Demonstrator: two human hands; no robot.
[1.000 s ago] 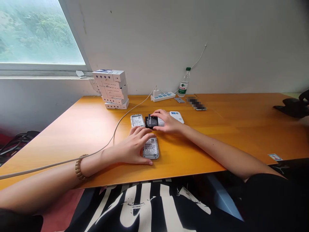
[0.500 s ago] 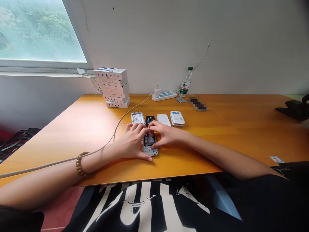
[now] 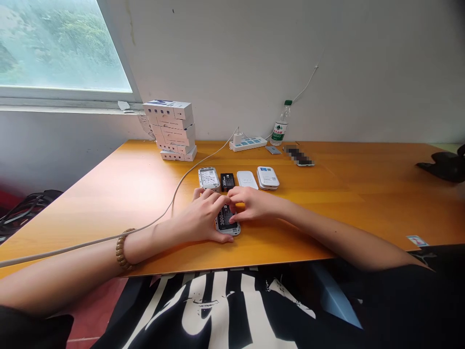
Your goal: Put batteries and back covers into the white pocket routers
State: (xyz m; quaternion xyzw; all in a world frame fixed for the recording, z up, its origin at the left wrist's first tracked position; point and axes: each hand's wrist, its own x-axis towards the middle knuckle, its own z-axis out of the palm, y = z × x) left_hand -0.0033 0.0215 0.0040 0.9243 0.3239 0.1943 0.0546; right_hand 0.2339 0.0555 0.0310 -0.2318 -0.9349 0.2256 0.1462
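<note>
A small white device (image 3: 228, 228) lies open-backed on the orange table (image 3: 327, 194) close to its front edge. A black battery (image 3: 224, 216) marked 3000 sits in its back. My left hand (image 3: 201, 218) grips the device from the left, thumb along its near end. My right hand (image 3: 254, 203) comes from the right, its curled fingertips pressing on the far end of the battery. Just beyond my hands lie a second open device (image 3: 208, 178), a second black battery (image 3: 227, 182), a white back cover (image 3: 247, 179) and a closed white device (image 3: 268, 177).
A stack of white boxes (image 3: 171, 131) stands at the back left. A power strip (image 3: 248, 143), a water bottle (image 3: 281, 125), a small card (image 3: 273, 150) and a phone (image 3: 300, 156) lie along the wall. A white cable (image 3: 109, 237) crosses the left side. A black object (image 3: 445, 165) sits far right.
My right hand brought a black battery from the row down to the near device and set it into its back. My left hand stayed on that device, and a second battery now shows in the row.
</note>
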